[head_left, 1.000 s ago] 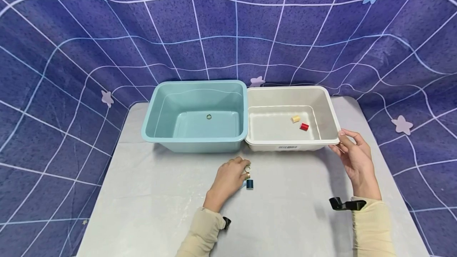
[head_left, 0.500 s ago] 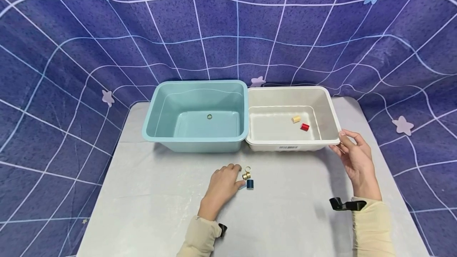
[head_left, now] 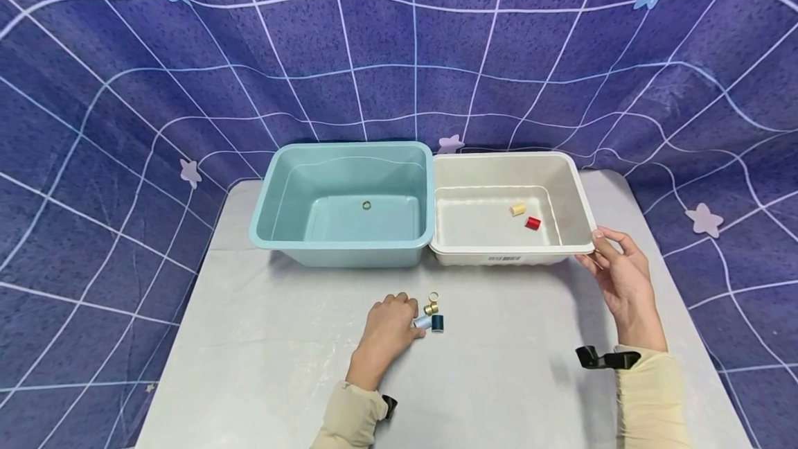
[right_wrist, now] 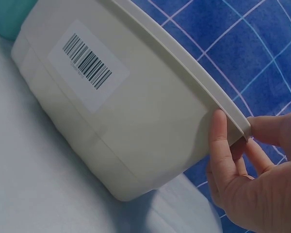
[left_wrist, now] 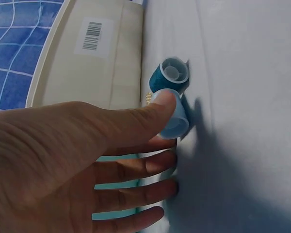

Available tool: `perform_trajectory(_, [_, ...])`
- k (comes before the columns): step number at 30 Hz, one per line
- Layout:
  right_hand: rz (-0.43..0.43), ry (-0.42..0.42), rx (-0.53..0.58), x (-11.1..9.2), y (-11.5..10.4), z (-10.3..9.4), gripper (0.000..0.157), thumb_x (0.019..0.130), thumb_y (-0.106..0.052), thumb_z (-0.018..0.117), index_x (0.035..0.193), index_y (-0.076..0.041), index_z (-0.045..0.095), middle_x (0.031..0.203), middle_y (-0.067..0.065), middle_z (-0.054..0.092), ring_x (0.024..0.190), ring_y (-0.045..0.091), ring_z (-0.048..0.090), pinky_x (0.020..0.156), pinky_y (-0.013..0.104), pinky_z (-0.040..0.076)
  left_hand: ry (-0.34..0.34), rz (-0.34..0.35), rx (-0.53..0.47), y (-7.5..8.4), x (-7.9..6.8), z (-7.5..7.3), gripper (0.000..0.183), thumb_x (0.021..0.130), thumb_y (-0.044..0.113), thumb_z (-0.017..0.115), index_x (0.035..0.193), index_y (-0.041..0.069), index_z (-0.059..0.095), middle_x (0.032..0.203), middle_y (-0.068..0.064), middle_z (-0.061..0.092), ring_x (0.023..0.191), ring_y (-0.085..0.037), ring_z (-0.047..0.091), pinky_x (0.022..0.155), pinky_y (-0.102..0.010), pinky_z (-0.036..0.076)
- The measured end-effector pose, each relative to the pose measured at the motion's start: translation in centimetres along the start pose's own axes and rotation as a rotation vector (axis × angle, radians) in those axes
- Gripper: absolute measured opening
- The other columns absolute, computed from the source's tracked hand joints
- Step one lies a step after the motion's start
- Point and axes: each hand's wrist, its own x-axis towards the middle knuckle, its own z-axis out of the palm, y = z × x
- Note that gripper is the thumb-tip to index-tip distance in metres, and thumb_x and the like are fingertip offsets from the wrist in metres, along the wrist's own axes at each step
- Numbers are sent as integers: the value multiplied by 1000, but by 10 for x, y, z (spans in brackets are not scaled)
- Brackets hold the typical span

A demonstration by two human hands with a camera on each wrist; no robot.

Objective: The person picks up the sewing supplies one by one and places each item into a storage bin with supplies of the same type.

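Observation:
My left hand point(head_left: 388, 330) is low over the table, thumb and index finger pinching a light blue thread spool point(head_left: 422, 322). In the left wrist view the thumb lies across that spool point(left_wrist: 177, 121), the other fingers spread behind it. Right beside it is a dark teal thread spool point(head_left: 438, 323). Just beyond are small gold rings point(head_left: 431, 309) and another thin ring point(head_left: 433, 296). At the right, my right hand point(head_left: 623, 283) grips the front corner of the white bin point(head_left: 511, 249), with fingers under its rim in the right wrist view.
Against the white bin's left side stands a blue-green bin point(head_left: 339, 244) with one ring point(head_left: 366, 205) inside. A cream spool point(head_left: 517, 208) and a red spool point(head_left: 533, 223) lie in the white bin. A patterned blue cloth point(head_left: 386, 40) rises behind the table.
My left hand has drawn back from the gold rings toward the lower left and now has the light blue spool between thumb and finger. The right hand keeps its place on the white bin.

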Motion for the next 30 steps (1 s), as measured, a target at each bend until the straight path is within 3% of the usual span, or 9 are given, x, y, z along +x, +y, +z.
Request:
perform_trajectory(7, [-5, -1, -5, 0, 0, -1, 13, 100, 3, 64, 109, -6, 65, 98, 9, 77, 86, 19, 78, 74, 30, 65, -2, 34, 65, 1, 0, 0, 33, 82, 41, 87, 94, 14, 73, 85, -1, 65, 75, -18, 58, 61, -33, 44])
perform_trajectory(14, [-8, -5, -4, 0, 1, -2, 12, 100, 3, 63, 109, -5, 66, 99, 9, 76, 87, 19, 78, 75, 30, 65, 4, 54, 60, -1, -1, 1, 32, 83, 39, 87, 95, 12, 74, 84, -2, 65, 75, -19, 59, 60, -32, 44])
perform_trajectory(22, [-14, -16, 6, 0, 1, -1, 13, 100, 4, 62, 108, -5, 66, 100, 8, 75, 88, 19, 78, 75, 30, 65, -12, 108, -10, -9, -1, -1, 24, 83, 29, 88, 87, 15, 69, 81, 3, 61, 74, -16, 59, 62, -31, 45])
perform_trajectory(30, [-15, -16, 0, 0, 1, -2, 13, 100, 3, 62, 109, -5, 66, 99, 8, 75, 87, 18, 77, 74, 30, 65, -19, 144, -133, -16, -1, -11, 19, 84, 22, 87, 86, 16, 69, 80, 6, 68, 66, -9, 55, 61, -27, 45])
